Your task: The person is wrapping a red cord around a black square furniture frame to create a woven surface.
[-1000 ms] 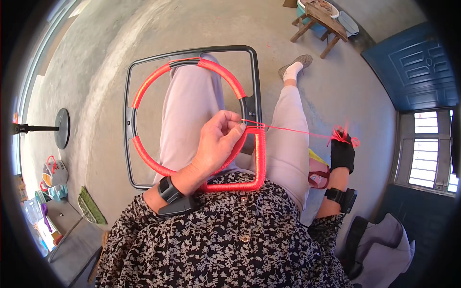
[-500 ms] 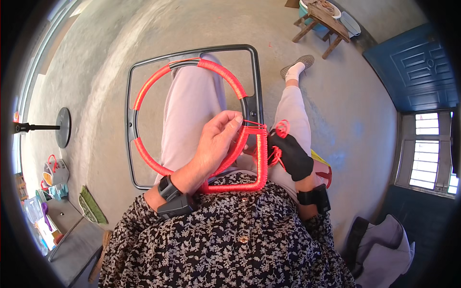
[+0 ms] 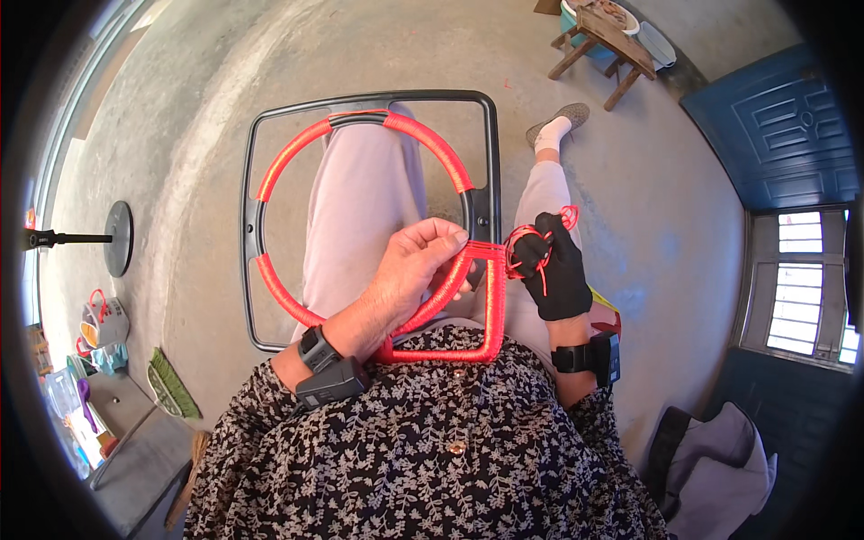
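A black metal frame [image 3: 493,135] with a round ring inside lies across my lap. Red cord [image 3: 438,153] is wound tightly around much of the ring and around the frame's near right corner; bare black shows at the ring's top and sides. My bare left hand [image 3: 421,263] pinches the red strands at the ring's right side, thumb against index finger. Just right of the frame, my right hand [image 3: 558,274] in a black glove is closed around a loose bundle of red cord [image 3: 522,245], with loops hanging out. Several strands run across between ring and frame.
A wooden stool [image 3: 612,40] stands far right by a teal tub. A blue door [image 3: 774,126] is at the right, with grey fabric [image 3: 720,468] below. On the left are a round black stand base [image 3: 118,236], a bag [image 3: 106,319] and a green broom head [image 3: 171,382].
My right hand has turned upward and shifted slightly right with the cord bundle. My left hand and the frame have moved a little right and nearer.
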`<state>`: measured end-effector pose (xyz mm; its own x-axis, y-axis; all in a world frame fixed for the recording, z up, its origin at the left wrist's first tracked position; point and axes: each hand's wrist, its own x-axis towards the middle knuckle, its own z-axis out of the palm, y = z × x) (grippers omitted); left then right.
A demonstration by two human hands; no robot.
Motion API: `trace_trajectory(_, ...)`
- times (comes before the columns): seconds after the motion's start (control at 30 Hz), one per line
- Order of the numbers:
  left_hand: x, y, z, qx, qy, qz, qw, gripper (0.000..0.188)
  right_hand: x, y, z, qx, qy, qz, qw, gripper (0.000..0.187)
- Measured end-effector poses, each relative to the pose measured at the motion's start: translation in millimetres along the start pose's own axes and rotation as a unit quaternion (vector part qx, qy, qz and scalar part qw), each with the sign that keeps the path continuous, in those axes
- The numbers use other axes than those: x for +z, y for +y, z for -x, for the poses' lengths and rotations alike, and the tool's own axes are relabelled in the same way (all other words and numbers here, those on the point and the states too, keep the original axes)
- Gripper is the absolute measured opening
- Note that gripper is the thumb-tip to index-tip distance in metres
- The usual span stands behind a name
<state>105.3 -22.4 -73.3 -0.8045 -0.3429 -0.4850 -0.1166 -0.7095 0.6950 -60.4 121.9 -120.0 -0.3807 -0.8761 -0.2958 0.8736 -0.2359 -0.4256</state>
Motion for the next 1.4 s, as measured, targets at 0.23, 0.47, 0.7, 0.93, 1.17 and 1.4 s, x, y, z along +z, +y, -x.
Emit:
trace_trajectory(0.23, -7, -3, -3, 0.008, 0.006, -0.018, 1.0, 0.016, -2, -3, 3, -0.105, 0.16, 0.361, 0.913, 0.035)
trace_trajectory(0.47, -3, -2, -4, -0.001, 0.0, -0.035, 0.999, 0.023, -27, -36, 4, -0.198, 0.244, 0.85, 0.423, 0.047)
trace_trajectory(0.7, -6, -5, -8, 0.017, -0.013, -0.002, 1.0, 0.028, 12, -51, -7, -0.162, 0.251, 0.819, 0.49, 0.03)
trace_trajectory(0.93, -1, 3, -7, -0.016, 0.011, 0.07, 0.997, 0.038, 81, 4, 4, -0.349, 0.021, 0.717, 0.604, 0.032)
trace_trajectory(1.17, -12, -11, -9, 0.099, -0.04, 0.038, 0.994, 0.024, 86, 22, 17, -0.34, -0.039, 0.779, 0.525, 0.032)
trace_trajectory(1.4, -9, -11, -14, 0.047, -0.011, 0.028, 0.998, 0.02, 18, 10, -9, -0.058, 0.065, 0.462, 0.882, 0.02)
